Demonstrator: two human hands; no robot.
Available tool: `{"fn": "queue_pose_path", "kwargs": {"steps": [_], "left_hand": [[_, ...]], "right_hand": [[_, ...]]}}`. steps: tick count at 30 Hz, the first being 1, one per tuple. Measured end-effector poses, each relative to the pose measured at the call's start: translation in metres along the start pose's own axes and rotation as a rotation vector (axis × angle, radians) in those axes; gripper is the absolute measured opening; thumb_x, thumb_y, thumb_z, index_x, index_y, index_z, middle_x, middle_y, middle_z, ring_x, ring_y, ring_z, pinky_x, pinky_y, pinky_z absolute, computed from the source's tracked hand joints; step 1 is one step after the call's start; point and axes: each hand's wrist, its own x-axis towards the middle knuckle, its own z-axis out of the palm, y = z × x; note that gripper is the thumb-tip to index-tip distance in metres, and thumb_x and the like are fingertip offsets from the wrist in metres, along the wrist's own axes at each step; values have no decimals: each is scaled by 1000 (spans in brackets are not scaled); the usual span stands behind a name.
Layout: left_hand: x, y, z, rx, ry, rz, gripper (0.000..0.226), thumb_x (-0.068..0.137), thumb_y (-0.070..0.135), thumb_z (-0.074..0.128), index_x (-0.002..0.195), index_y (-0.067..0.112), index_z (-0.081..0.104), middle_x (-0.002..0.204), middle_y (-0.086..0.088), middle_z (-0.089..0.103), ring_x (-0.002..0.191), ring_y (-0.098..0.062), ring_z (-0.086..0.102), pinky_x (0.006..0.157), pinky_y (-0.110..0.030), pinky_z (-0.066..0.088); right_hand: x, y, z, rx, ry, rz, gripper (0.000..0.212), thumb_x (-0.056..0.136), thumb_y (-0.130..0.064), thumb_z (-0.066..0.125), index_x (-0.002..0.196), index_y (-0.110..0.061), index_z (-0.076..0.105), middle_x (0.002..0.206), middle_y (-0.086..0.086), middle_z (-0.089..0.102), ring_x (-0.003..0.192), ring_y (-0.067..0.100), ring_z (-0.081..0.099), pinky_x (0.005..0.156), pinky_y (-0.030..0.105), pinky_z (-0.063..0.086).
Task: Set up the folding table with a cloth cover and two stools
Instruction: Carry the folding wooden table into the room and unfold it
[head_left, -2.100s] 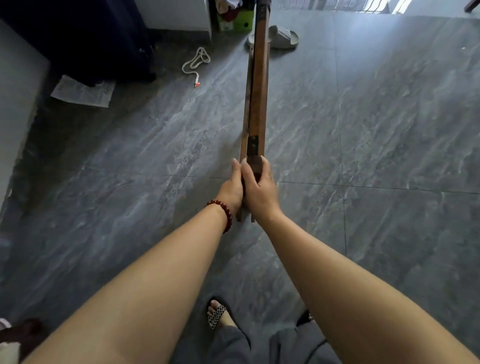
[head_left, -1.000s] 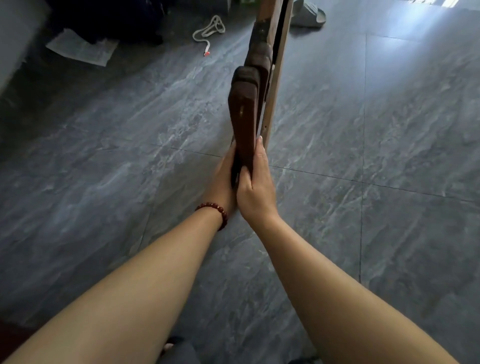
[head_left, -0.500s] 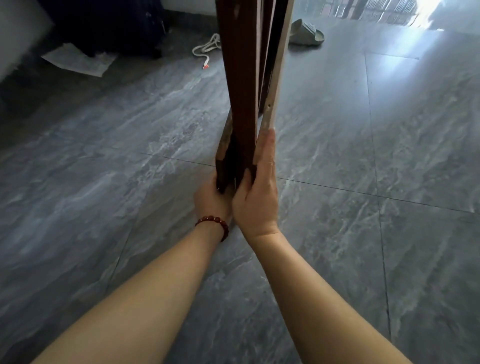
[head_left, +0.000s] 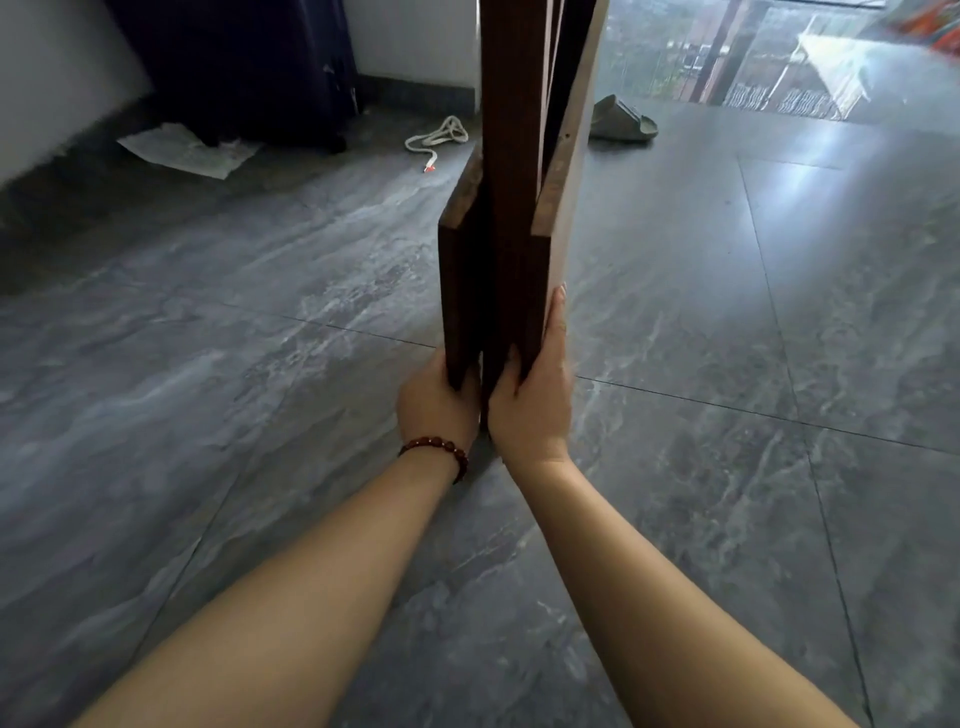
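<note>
The folded wooden table (head_left: 514, 171) stands nearly upright in front of me, seen edge-on as dark brown panels with a pale board on its right side. Its top runs out of frame. My left hand (head_left: 434, 400), with a red bead bracelet on the wrist, grips the lower left panel. My right hand (head_left: 535, 395) holds the lower right edge, fingers stretched up along the pale board. No cloth or stools are in view.
Grey marble-look tile floor (head_left: 727, 467) all around. A dark suitcase (head_left: 244, 62) stands against the back wall with a sheet of paper (head_left: 187, 150) beside it. A white cord (head_left: 439, 137) and a grey slipper (head_left: 621, 119) lie beyond the table. A glass door is at the back right.
The folded table has swung from lying tilted away from me to nearly upright. Both hands stayed on its lower end, and my view rose toward the back wall.
</note>
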Motion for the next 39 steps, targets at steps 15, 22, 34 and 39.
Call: {"fn": "queue_pose_path", "kwargs": {"steps": [15,22,34,39], "left_hand": [[-2,3,4,262,-95,-19,28,95,24,45,70,12,47,61,1,44,63,-21,46,56,-28,30],[-23,14,1,253,-111,3,29,93,14,46,65,13,46,54,4,39,57,-18,44,45,-22,25],[-54,22,-4,279,-121,-6,22,91,15,50,69,15,47,58,5,40,63,-19,45,53,-26,30],[-67,21,-6,286,-125,6,24,90,13,50,66,16,45,58,5,41,61,-18,44,48,-25,28]], "right_hand": [[-6,17,-22,21,-172,138,76,91,0,44,153,-21,5,159,-5,17,144,11,19,117,30,23],[-16,27,-30,47,-145,137,74,90,-3,45,151,-26,12,154,-3,30,140,15,32,111,42,37],[-35,30,-48,52,-143,131,75,89,-2,48,151,-28,15,152,-5,33,138,15,34,108,42,40],[-46,32,-52,59,-120,125,72,88,-3,47,149,-27,19,149,-3,37,136,18,38,105,44,43]]}}
